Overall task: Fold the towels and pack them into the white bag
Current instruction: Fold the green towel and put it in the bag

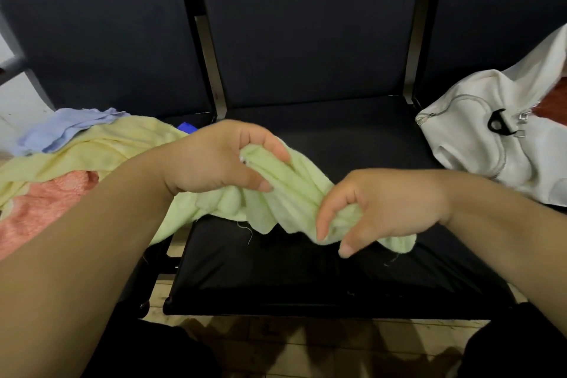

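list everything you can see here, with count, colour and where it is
green towel: 1, pale green, bunched between both hands over the middle seat
yellow towel: 1, pale yellow, in the pile on the left seat
orange towel: 1, orange-pink, front of the pile, partly under the yellow towel
blue towel: 1, light blue, back of the pile
dark blue cloth: 1 scrap showing, behind the pile, mostly hidden
white bag: 1, white with zips, unzipped on the right seat, something reddish inside
seats: 3, dark padded, side by side
floor: pale tiles, below the seats
left hand: 1, gripping the green towel
right hand: 1, gripping the green towel
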Motion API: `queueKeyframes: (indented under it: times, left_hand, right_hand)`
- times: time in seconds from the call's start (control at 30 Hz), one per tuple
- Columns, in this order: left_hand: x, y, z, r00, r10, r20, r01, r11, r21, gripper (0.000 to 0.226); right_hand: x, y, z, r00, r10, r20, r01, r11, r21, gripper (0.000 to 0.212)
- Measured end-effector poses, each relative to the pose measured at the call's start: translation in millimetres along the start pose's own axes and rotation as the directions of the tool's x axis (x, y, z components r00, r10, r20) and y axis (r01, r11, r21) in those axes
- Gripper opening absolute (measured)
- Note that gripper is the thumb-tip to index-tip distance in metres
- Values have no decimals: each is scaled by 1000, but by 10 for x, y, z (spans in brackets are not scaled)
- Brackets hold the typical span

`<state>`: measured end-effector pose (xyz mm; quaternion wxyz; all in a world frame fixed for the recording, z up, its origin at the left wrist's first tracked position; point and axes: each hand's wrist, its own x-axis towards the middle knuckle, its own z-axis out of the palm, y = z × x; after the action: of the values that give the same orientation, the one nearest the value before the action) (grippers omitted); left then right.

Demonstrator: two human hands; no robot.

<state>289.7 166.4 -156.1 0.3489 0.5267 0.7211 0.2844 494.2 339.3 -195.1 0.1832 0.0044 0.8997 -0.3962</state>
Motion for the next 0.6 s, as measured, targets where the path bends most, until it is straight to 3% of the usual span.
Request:
queueKeyframes:
  times: [0.17, 0.23, 0.33, 0.43, 0.53, 0.6]
  left_hand:
    - [-36, 68, 12, 990, 114, -77, -118, 992, -46, 26]
    - [-45, 93, 56, 984, 163, -69, -166, 985, -51, 23]
    - [-64, 126, 94, 983, 139, 119, -139, 990, -7, 23]
    - [-54, 74, 112, 961, -35, 274, -28, 974, 224, 34]
    - [0, 39, 97, 984, -81, 159, 24, 943, 333, 34]
    - [28, 30, 53, 998, -56, 34, 44, 955, 293, 33]
  right_hand:
    - [67, 46, -67, 966, 90, -241, -112, 991, -77, 26]
    - [56, 67, -123, 941, 109, -322, -107, 994, 23, 28]
    - [43, 88, -181, 886, 127, -446, -51, 982, 180, 29]
    - [31, 70, -207, 870, 107, -481, 121, 901, 417, 30]
    - [18, 34, -169, 903, -7, -429, 266, 795, 546, 32]
    - [13, 15, -137, 918, -62, -392, 253, 852, 457, 32]
